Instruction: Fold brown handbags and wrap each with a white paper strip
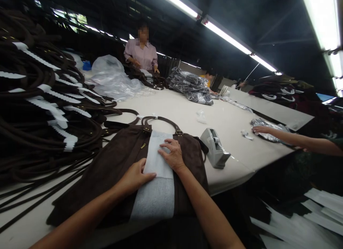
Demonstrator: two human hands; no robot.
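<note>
A dark brown handbag [118, 170] lies flat before me, its looped handles [163, 118] pointing away. Down its middle runs a whitish sheet of wrapping material [160, 192], with an overlapping edge about halfway along. My left hand [136, 174] rests at the sheet's left edge, thumb stretched across it and apart from the fingers. On the upper right part of the sheet lies my right hand [173, 154], its fingers spread and slightly bent. Just right of the bag stands a grey tape dispenser [214, 149].
Brown bags with white-wrapped handles [48, 99] are piled high on the left. Clear plastic [109, 75] and packed bags [190, 83] lie farther along the white table [174, 102]. A person [142, 54] stands opposite; another person's arm [289, 136] reaches in from the right. White strips [302, 220] are at lower right.
</note>
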